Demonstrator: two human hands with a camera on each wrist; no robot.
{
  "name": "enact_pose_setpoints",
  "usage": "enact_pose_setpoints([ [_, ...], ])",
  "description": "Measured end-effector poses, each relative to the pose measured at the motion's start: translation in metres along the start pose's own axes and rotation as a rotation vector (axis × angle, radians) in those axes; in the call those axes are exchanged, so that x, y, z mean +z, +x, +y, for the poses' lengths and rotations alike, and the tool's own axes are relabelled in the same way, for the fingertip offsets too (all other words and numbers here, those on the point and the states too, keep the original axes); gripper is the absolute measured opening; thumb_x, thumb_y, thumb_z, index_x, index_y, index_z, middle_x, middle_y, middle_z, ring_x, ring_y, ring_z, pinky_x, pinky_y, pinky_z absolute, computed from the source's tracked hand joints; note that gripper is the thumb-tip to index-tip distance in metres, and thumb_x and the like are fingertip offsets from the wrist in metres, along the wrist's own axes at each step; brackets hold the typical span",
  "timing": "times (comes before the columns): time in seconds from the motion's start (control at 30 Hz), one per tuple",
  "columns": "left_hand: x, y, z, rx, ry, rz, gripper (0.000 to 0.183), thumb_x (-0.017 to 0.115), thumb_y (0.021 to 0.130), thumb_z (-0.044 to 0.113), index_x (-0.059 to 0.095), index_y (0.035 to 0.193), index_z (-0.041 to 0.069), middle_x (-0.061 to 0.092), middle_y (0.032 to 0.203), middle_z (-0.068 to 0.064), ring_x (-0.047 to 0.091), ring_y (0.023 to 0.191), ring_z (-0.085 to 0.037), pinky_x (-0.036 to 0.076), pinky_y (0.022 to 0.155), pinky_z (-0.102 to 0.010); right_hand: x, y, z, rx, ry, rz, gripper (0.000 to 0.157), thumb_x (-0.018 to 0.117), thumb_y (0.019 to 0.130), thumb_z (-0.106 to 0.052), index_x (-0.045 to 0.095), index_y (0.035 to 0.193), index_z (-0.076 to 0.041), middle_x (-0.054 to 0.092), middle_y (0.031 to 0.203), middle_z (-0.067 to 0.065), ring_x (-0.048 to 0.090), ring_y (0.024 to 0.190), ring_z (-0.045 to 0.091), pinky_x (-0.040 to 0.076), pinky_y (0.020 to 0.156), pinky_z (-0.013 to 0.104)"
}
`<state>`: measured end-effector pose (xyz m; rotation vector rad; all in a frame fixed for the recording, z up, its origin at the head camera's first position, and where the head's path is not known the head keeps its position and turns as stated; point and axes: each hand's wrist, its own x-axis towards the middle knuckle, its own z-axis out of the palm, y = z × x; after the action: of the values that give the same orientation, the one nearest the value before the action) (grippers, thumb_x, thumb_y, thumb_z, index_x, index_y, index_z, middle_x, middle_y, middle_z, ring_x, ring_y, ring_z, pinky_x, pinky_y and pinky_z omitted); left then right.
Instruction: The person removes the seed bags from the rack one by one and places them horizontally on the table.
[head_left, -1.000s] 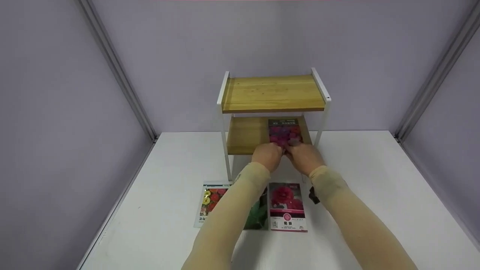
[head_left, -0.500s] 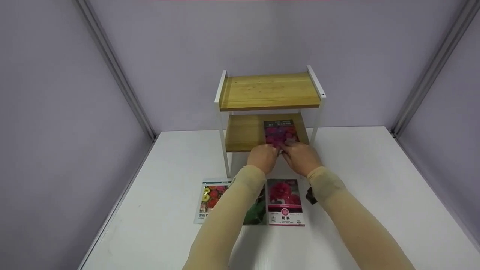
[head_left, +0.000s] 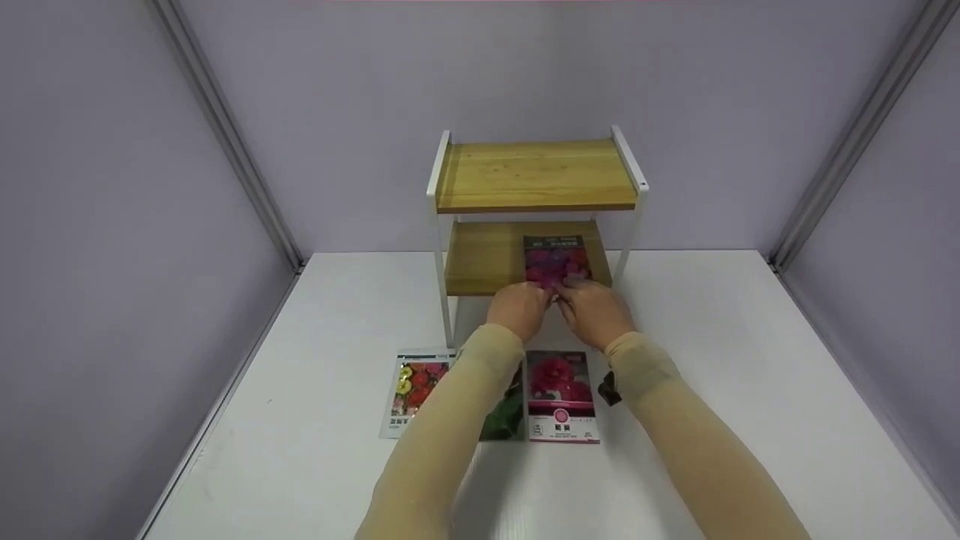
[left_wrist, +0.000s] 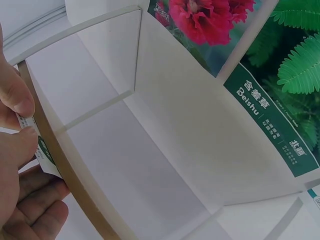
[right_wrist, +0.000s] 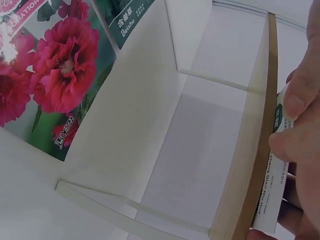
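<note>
A seed packet (head_left: 555, 259) with purple and red flowers lies on the lower wooden shelf (head_left: 484, 259), toward its right side. Both hands meet at its near end, by the shelf's front edge. My left hand (head_left: 517, 309) pinches the packet's white end, thumb above and fingers beneath, as the left wrist view shows. Beside it my right hand (head_left: 598, 313) pinches the same end; in the right wrist view its thumb (right_wrist: 290, 145) presses on the printed white strip (right_wrist: 272, 195). The fingers cover part of that end.
The upper shelf (head_left: 536, 172) sits above, between white side frames (head_left: 439, 247). On the white table (head_left: 315, 360) in front lie a packet with mixed flowers (head_left: 420, 386), a green-leaf packet (head_left: 506, 412) and a pink-flower packet (head_left: 561, 397). The left forearm covers part of the first two.
The head view has shifted slightly. Both hands keep hold of the packet, whose far end now lies a little farther from the shelf's back edge.
</note>
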<state>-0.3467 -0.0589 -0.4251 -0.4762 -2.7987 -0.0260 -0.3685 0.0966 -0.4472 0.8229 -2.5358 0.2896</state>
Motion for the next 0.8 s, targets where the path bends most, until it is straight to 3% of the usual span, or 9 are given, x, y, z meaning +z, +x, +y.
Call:
enact_pose_setpoints([
  [0.3,-0.001,0.0,0.001,0.008,-0.013,0.006,0.029,0.052,0.1,0.03,0.075,0.092,0.015,0.071,0.084,0.0,0.068,0.072,-0.018,0.057,0.063,-0.035,-0.001,-0.003,0.003,-0.002,0.057,0.032,0.026,0.064,0.093,-0.018,0.071,0.114,-0.005,0.066,0.117,0.014,0.063,0.106,0.032,0.05,0.092,0.047],
  [0.57,-0.005,0.0,0.004,0.036,0.002,0.016,0.024,0.053,0.1,0.029,0.075,0.1,0.018,0.072,0.089,0.001,0.069,0.076,-0.016,0.057,0.066,-0.035,-0.011,-0.005,0.004,0.025,0.097,-0.002,0.028,0.062,0.094,-0.019,0.07,0.117,-0.006,0.065,0.121,0.014,0.061,0.111,0.032,0.048,0.095,0.047],
  [0.8,-0.006,-0.012,0.009,0.052,0.005,-0.001,0.024,0.052,0.1,0.028,0.073,0.105,0.018,0.071,0.096,0.0,0.068,0.081,-0.018,0.057,0.07,-0.034,-0.017,-0.014,0.0,0.006,0.113,-0.028,0.03,0.062,0.093,-0.017,0.068,0.12,-0.003,0.063,0.122,0.017,0.059,0.112,0.035,0.047,0.096,0.048],
])
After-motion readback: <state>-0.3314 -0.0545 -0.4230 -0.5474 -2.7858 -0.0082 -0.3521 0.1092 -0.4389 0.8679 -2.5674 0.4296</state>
